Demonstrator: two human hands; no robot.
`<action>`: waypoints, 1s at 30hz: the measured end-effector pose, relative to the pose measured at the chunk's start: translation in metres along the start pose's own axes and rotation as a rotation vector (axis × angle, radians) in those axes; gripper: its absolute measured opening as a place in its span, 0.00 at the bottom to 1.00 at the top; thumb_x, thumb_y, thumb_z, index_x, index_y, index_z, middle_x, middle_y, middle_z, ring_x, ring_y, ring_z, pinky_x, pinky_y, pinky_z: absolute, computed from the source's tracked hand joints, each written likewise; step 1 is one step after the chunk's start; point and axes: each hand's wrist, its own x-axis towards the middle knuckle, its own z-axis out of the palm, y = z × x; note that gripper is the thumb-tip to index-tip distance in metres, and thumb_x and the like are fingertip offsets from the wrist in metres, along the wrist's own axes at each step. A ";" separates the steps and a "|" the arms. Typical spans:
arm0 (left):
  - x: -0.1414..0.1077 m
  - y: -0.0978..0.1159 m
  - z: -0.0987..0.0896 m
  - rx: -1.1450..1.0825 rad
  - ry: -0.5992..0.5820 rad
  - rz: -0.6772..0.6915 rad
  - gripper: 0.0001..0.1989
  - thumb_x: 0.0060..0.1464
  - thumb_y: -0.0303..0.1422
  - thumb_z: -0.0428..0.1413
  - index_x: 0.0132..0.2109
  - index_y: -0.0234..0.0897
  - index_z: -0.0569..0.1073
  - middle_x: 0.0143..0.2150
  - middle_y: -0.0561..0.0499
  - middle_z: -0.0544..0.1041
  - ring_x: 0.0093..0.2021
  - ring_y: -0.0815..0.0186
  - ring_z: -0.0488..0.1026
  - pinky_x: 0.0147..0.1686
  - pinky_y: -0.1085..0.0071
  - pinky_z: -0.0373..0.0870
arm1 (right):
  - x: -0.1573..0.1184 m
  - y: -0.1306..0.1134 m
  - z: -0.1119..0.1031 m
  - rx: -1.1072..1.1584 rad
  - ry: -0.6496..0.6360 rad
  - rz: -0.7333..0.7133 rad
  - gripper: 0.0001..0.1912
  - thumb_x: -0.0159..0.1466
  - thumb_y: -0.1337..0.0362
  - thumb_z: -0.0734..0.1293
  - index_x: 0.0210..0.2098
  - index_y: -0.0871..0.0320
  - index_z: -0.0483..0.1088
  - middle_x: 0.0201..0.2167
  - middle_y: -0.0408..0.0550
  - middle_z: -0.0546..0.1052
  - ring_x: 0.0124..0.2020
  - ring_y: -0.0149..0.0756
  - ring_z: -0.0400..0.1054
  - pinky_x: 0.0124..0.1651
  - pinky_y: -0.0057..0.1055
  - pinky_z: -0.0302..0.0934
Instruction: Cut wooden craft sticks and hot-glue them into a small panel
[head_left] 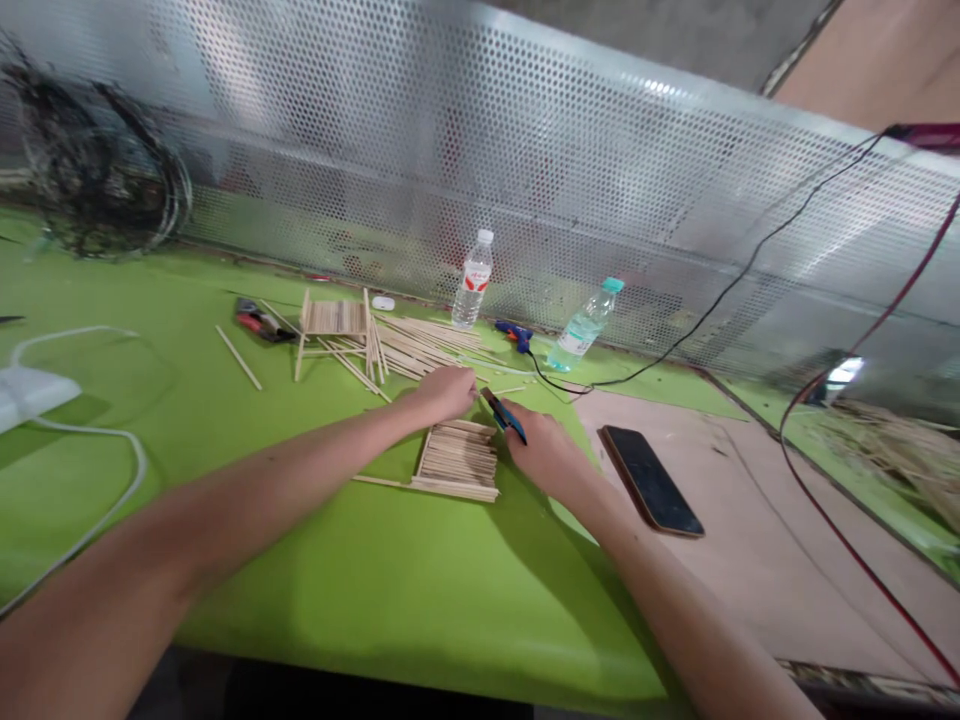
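Note:
My right hand (541,448) is closed around a blue utility knife (508,418), its tip pointing up and left toward my other hand. My left hand (448,392) is closed just left of the tip; what its fingers pinch is too small to make out. Below and between the hands, a square panel of thin wooden sticks (459,458) lies on the green tabletop (360,590), with one longer stick reaching out leftward. Behind my left hand spreads a loose pile of wooden sticks (424,345). A small chair-like stick frame (335,320) stands left of the pile.
Two plastic bottles, one white-capped (472,285) and one green-capped (586,328), stand near a perforated metal screen (375,130). Between them lies a blue glue gun (516,334) with a black cord. A phone (651,480) rests at right; pliers (262,322) and coiled wire (105,165) are left.

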 end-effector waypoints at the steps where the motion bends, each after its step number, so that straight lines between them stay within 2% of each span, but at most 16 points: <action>1: 0.001 0.000 0.000 0.006 0.002 -0.001 0.11 0.63 0.36 0.54 0.42 0.37 0.80 0.43 0.42 0.83 0.43 0.57 0.80 0.42 0.68 0.72 | 0.001 0.000 0.000 -0.005 0.000 -0.003 0.26 0.69 0.69 0.59 0.65 0.54 0.69 0.39 0.53 0.84 0.35 0.41 0.76 0.33 0.30 0.52; 4: 0.001 -0.001 0.001 0.024 0.005 -0.009 0.12 0.63 0.36 0.53 0.45 0.37 0.80 0.45 0.41 0.83 0.46 0.55 0.80 0.44 0.67 0.72 | 0.002 -0.002 0.001 -0.027 0.004 -0.006 0.25 0.69 0.70 0.58 0.64 0.56 0.69 0.40 0.54 0.84 0.36 0.42 0.76 0.34 0.31 0.52; 9: 0.002 0.000 0.001 0.026 0.000 -0.010 0.12 0.63 0.36 0.53 0.46 0.38 0.80 0.44 0.42 0.83 0.45 0.56 0.80 0.42 0.67 0.72 | 0.004 -0.006 -0.002 -0.060 -0.032 -0.021 0.24 0.69 0.71 0.58 0.62 0.55 0.70 0.40 0.54 0.84 0.37 0.42 0.77 0.35 0.32 0.52; 14: 0.003 0.004 -0.002 0.009 -0.001 -0.030 0.10 0.60 0.36 0.57 0.41 0.39 0.81 0.44 0.43 0.84 0.45 0.56 0.80 0.43 0.68 0.72 | 0.006 -0.012 -0.004 -0.172 -0.046 0.018 0.28 0.69 0.70 0.58 0.68 0.59 0.64 0.41 0.58 0.83 0.38 0.44 0.77 0.35 0.33 0.53; 19: 0.001 0.008 -0.005 -0.013 -0.009 -0.038 0.09 0.60 0.35 0.57 0.38 0.40 0.82 0.43 0.44 0.85 0.46 0.57 0.81 0.43 0.69 0.73 | 0.006 -0.015 -0.004 -0.228 -0.063 0.011 0.29 0.69 0.72 0.57 0.69 0.61 0.64 0.40 0.58 0.83 0.37 0.45 0.78 0.34 0.33 0.56; 23: -0.001 0.009 -0.007 -0.013 -0.004 -0.043 0.09 0.59 0.34 0.57 0.40 0.40 0.82 0.44 0.43 0.85 0.45 0.57 0.81 0.43 0.68 0.73 | 0.005 -0.014 0.001 -0.243 -0.065 -0.010 0.30 0.69 0.71 0.57 0.70 0.62 0.62 0.40 0.60 0.83 0.38 0.48 0.78 0.36 0.35 0.59; 30: -0.002 0.010 -0.007 -0.009 -0.015 -0.045 0.10 0.60 0.35 0.56 0.40 0.39 0.82 0.44 0.42 0.84 0.45 0.56 0.81 0.43 0.68 0.74 | 0.006 -0.011 0.001 -0.217 -0.061 -0.016 0.29 0.70 0.70 0.57 0.69 0.62 0.63 0.42 0.61 0.83 0.41 0.48 0.79 0.38 0.35 0.60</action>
